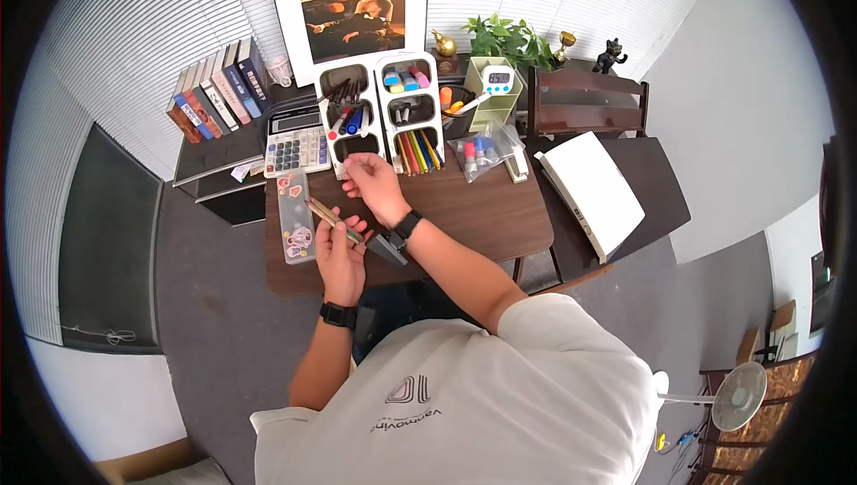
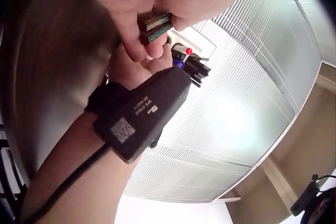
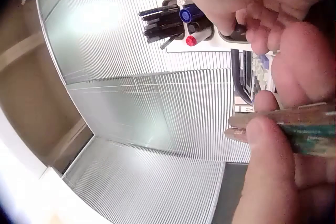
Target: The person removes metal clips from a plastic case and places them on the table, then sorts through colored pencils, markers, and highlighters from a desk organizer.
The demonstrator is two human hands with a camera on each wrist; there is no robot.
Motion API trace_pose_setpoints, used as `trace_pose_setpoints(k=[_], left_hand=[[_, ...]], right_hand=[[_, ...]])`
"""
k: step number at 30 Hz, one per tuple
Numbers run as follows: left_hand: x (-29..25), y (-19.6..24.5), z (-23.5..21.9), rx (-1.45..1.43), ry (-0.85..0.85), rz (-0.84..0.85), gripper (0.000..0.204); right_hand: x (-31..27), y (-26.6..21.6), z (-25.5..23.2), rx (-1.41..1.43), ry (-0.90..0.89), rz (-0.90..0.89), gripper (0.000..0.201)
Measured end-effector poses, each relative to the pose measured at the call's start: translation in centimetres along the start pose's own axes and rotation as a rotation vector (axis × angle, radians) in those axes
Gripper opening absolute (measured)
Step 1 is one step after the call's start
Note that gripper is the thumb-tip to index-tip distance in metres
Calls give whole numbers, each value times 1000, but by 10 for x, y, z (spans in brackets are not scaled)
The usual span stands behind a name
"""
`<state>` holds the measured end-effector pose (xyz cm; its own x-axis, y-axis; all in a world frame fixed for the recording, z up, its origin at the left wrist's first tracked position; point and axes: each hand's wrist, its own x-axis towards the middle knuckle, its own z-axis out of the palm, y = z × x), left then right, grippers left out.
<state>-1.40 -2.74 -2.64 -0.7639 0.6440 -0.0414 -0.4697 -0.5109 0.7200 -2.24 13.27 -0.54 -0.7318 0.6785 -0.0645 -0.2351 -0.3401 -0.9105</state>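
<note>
My left hand (image 1: 339, 262) pinches a few slender brown and green pencils (image 1: 326, 213) between thumb and fingers, above the near left part of the table. In the right wrist view the tapering brown ends of these pencils (image 3: 241, 127) stick out past the left thumb. My right hand (image 1: 379, 190) is over the front left compartment of a white organizer (image 1: 379, 92), its fingers loosely curled, fingertips right at the compartment's rim. Nothing shows between them. Farther back, a compartment holds black pens and markers (image 1: 351, 119); on the right stand colored pencils (image 1: 418, 153).
A translucent pencil case (image 1: 295, 217) with stickers lies left of the hands, a calculator (image 1: 296, 150) behind it. To the right are a plastic bag (image 1: 486, 150) of bottles, a stapler (image 1: 518, 168) and a green box (image 1: 491, 105) with a timer. Books (image 1: 219, 92) stand at the back left.
</note>
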Motion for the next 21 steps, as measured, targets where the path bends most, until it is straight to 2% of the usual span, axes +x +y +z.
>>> trace_pose_setpoints(k=[3, 6, 9, 11, 13, 15, 17, 19, 21], left_hand=[[0, 1, 0, 32, 18, -20, 37], [2, 1, -1, 1, 20, -39, 36], [4, -1, -3, -31, 46, -28, 36], [5, -1, -3, -34, 51, -4, 34], [6, -4, -6, -38, 45, 24, 34], [6, -6, -5, -50, 38, 50, 33], [4, -2, -1, 44, -19, 19, 31], [2, -3, 5, 78, 18, -2, 33], [2, -3, 4, 197, -81, -17, 35]], right_hand=[[2, 4, 0, 6, 26, -9, 49], [-3, 3, -3, 8, -62, -66, 51], [-18, 2, -11, -135, -117, -55, 52], [-33, 11, -21, -360, -125, -311, 49], [-80, -20, -19, -343, -155, -239, 45], [-109, -27, -21, -678, -265, -461, 41], [-123, -14, -26, -689, -233, -473, 40], [-129, -11, -28, -694, -200, -483, 39], [-132, -15, -32, -664, -173, -390, 36]])
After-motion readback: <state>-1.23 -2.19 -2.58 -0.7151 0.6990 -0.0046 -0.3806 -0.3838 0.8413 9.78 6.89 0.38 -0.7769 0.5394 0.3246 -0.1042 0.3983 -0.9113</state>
